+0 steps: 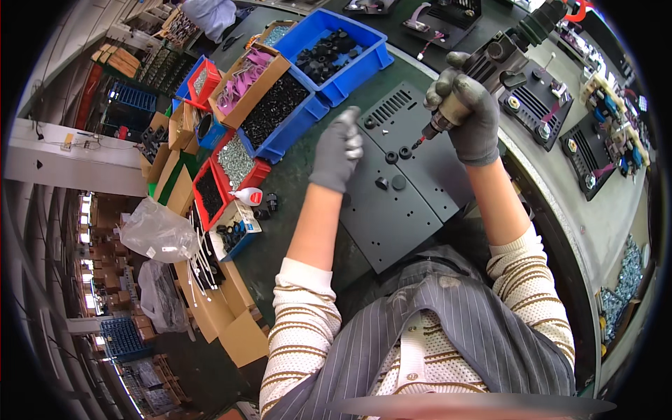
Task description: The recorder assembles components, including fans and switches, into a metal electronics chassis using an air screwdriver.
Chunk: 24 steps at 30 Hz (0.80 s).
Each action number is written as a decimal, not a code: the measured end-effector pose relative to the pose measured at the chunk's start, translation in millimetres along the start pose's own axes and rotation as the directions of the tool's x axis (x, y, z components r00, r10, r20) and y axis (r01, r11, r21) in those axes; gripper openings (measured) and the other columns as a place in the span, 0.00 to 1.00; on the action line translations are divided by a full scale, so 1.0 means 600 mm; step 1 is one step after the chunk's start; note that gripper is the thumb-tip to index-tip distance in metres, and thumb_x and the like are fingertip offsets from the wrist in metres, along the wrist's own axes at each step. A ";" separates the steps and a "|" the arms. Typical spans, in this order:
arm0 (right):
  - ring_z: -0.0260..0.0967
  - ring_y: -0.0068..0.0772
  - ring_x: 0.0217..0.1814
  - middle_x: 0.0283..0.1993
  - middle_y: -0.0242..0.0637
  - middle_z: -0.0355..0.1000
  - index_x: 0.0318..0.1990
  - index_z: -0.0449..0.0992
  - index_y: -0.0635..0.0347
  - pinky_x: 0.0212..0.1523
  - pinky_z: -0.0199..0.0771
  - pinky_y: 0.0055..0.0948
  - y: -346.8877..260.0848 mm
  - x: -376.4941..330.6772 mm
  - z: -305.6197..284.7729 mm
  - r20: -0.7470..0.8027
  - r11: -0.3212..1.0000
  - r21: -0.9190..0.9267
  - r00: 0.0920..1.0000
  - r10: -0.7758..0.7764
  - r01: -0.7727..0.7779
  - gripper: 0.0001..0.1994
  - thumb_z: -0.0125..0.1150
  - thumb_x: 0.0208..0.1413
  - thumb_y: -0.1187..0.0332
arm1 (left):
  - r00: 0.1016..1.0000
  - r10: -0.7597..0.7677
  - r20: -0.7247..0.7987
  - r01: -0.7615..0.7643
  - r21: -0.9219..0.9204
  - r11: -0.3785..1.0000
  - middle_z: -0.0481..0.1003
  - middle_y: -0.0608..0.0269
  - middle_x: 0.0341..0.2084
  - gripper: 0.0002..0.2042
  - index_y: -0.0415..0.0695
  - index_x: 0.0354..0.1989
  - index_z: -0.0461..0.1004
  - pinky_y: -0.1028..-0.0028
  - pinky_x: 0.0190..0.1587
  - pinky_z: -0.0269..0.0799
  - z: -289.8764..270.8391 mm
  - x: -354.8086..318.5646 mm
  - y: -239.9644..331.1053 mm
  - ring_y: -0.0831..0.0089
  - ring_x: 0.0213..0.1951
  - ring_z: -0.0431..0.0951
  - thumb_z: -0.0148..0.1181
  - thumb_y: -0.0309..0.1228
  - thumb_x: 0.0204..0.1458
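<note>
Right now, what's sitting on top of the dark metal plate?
On the dark metal plate lie four small black round parts. The left hand rests on its left edge, hiding whatever is beneath it. The right hand points a power screwdriver at the plate.

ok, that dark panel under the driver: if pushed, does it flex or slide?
The dark panel looks like flat sheet metal, so probably stiff. It lies flat on the bench, likely to slide unless the left hand pins it. Loose round parts could roll.

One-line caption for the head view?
Gloved right hand drives a power screwdriver into a dark metal panel; left hand steadies it.
</note>
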State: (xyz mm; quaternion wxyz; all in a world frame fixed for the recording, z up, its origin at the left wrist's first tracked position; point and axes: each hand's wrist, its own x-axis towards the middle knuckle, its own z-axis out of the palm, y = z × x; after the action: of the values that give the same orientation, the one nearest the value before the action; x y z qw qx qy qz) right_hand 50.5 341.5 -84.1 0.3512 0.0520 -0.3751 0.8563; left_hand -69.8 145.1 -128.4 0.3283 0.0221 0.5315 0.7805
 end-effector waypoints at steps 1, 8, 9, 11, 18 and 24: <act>0.69 0.36 0.30 0.29 0.40 0.67 0.50 0.62 0.67 0.22 0.67 0.26 -0.007 0.000 -0.003 0.009 0.999 0.032 0.999 0.031 -0.031 0.23 0.54 0.47 0.65 | 0.998 -0.059 0.033 0.066 -0.256 0.964 0.66 0.72 0.18 0.08 0.45 0.41 0.73 0.87 0.12 0.47 -0.011 -0.009 0.003 0.86 0.14 0.56 0.53 0.33 0.57; 0.69 0.36 0.30 0.30 0.39 0.68 0.47 0.64 0.66 0.21 0.66 0.25 0.005 0.009 -0.010 -0.003 0.991 0.120 0.999 -0.053 0.053 0.17 0.52 0.50 0.66 | 0.992 -0.126 0.006 0.125 0.042 0.991 0.71 0.71 0.23 0.09 0.44 0.42 0.75 0.87 0.17 0.59 -0.040 -0.037 0.014 0.85 0.20 0.63 0.54 0.30 0.54; 0.69 0.36 0.30 0.30 0.39 0.68 0.47 0.64 0.66 0.21 0.66 0.25 0.007 0.010 -0.011 -0.003 0.992 0.119 0.999 -0.051 0.051 0.17 0.52 0.50 0.66 | 0.992 -0.126 0.005 0.126 0.040 0.991 0.71 0.71 0.23 0.09 0.44 0.42 0.75 0.87 0.17 0.59 -0.035 -0.030 0.007 0.85 0.20 0.63 0.54 0.30 0.54; 0.69 0.36 0.30 0.30 0.40 0.68 0.47 0.64 0.65 0.21 0.66 0.26 0.014 0.009 -0.013 0.028 0.993 0.120 1.000 -0.011 0.007 0.18 0.52 0.50 0.66 | 0.895 0.409 0.176 -0.348 0.851 0.394 0.74 0.70 0.26 0.10 0.43 0.40 0.77 0.81 0.27 0.67 0.005 -0.020 -0.009 0.80 0.24 0.69 0.58 0.31 0.52; 0.66 0.33 0.33 0.33 0.35 0.66 0.55 0.59 0.63 0.34 0.68 0.31 0.011 -0.013 -0.015 0.089 0.994 0.075 0.994 0.069 -0.076 0.26 0.54 0.49 0.63 | 0.881 0.263 0.393 -0.426 0.902 0.077 0.77 0.56 0.37 0.12 0.47 0.41 0.78 0.69 0.44 0.71 0.036 0.027 -0.043 0.61 0.40 0.77 0.60 0.33 0.48; 0.67 0.33 0.29 0.30 0.37 0.66 0.52 0.62 0.65 0.33 0.70 0.33 0.002 -0.017 -0.008 0.034 0.992 0.124 0.999 0.031 -0.035 0.23 0.55 0.48 0.64 | 0.849 0.328 0.414 -0.420 0.906 -0.056 0.77 0.58 0.31 0.09 0.44 0.37 0.76 0.67 0.39 0.71 0.052 0.012 -0.041 0.62 0.34 0.77 0.58 0.34 0.50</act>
State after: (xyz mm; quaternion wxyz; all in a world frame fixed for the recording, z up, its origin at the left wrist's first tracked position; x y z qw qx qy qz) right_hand 58.5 338.3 -91.7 0.3272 0.0813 -0.3275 0.8827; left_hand -51.1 179.9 -137.9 0.0160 0.4077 0.8733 0.2662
